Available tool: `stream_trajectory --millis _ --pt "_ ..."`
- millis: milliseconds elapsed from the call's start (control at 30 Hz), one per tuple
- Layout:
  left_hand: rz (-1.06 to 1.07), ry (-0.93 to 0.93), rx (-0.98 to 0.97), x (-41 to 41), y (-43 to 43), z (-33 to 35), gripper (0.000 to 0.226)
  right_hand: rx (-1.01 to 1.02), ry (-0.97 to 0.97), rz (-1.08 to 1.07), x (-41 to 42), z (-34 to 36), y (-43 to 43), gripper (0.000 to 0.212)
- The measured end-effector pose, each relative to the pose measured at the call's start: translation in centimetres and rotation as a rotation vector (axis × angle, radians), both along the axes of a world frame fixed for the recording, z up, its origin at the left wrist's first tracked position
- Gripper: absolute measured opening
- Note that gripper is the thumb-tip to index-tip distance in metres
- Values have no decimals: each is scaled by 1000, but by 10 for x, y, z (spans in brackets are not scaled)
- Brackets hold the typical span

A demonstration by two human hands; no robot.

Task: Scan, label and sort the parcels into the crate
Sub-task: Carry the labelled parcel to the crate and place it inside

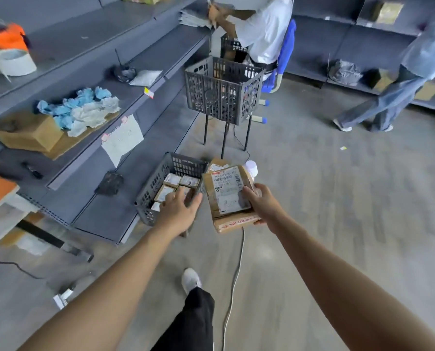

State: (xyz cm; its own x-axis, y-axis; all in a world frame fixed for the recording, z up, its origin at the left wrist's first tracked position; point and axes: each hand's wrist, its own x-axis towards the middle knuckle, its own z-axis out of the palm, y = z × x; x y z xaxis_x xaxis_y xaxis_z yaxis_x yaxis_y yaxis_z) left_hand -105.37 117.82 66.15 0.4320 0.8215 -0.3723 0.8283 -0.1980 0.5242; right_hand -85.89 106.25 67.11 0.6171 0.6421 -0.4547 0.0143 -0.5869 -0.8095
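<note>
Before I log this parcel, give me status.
Right hand grips labelled parcel. Left hand open above crate, parcels inside. Nothing between parcel and crate.

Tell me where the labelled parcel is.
In the head view, the parcel is just right of centre, held by the right hand, right of the floor crate that the left hand reaches over.

Soft, even indoor light with a cool blue-grey cast leaves only faint shadows on the floor (338, 198). The wide-angle lens bows the shelves (84, 59) and stretches the frame's edges. Slight blur softens everything, and the print on the label (227, 191) of the parcel (234, 221) is unreadable.
</note>
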Motion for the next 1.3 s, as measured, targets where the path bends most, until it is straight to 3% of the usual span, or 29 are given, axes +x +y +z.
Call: stream_trajectory --millis 200,367,500,767,833,1000,1200,1300 --pt "159 -41 -56 32 110 -27 72 -47 -42 89 46 -12 126 60" --pt "299 -81 -143 40 204 -35 98 -113 -69 160 70 -18 236 62" --pt "371 -54 -144 42 258 -41 74 -170 -111 275 76 -31 313 62" --pt "576 -69 -212 44 314 -78 71 -223 -168 543 74 -67 428 57" --pt "639 -61 -224 48 323 -88 71 -244 -176 611 78 -82 453 69" --pt "836 -69 -211 69 339 -133 83 -295 -91 814 94 -149 509 87" --pt "1073 -204 -276 119 338 -246 93 -331 38 1021 104 -261 541 58" --pt "1131 -208 -309 143 338 -309 76 -343 25 1052 102 -335 548 52"
